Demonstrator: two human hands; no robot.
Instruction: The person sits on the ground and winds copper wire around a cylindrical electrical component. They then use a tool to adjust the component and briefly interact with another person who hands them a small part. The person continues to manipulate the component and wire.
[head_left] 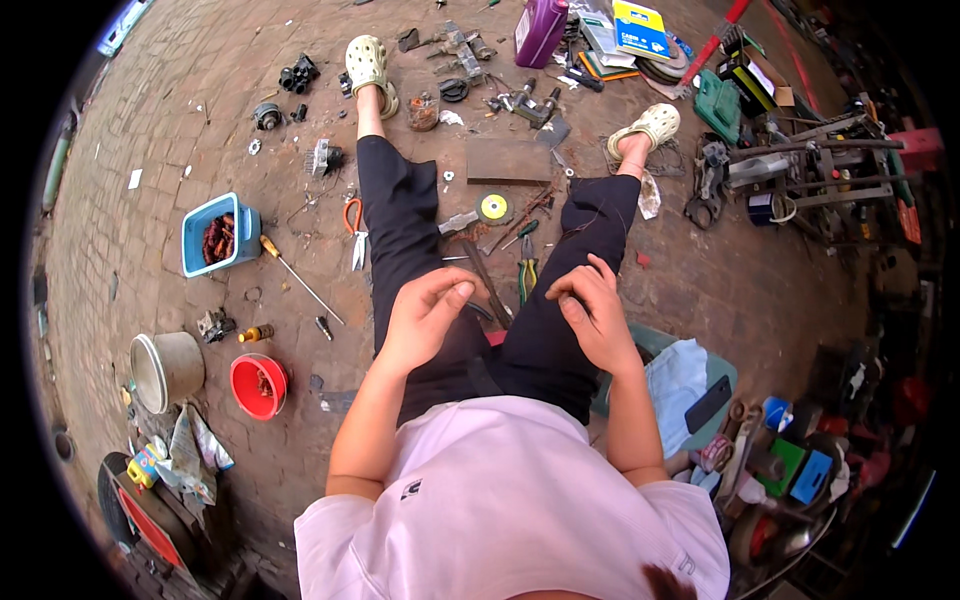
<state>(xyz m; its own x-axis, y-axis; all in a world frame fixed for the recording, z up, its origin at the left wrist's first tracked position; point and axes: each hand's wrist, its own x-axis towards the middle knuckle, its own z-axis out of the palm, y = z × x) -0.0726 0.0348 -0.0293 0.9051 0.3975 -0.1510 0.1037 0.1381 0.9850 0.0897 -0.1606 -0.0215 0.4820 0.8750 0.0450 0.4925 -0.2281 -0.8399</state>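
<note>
Above my left thigh, my left hand (pixel 428 312) hovers with loosely bent fingers and the thumb lying near them; nothing shows in it. Over the other thigh, my right hand (pixel 594 308) has one finger raised apart from the rest, and it too looks bare. On the ground between my legs lie pliers with yellow-green handles (pixel 528 278), a dark metal bar (pixel 484 276), a green-handled screwdriver (pixel 521 234) and an angle grinder with a yellow-centred disc (pixel 493 208). Orange-handled scissors (pixel 355 232) rest beside my left leg.
A flat metal block (pixel 508 161) lies between my feet. To the left stand a blue basin (pixel 190 240), a red bucket (pixel 240 385) and a whitish bucket (pixel 180 368), near a long screwdriver (pixel 308 287). A phone (pixel 708 404) lies on blue cloth at right, beside piled tools.
</note>
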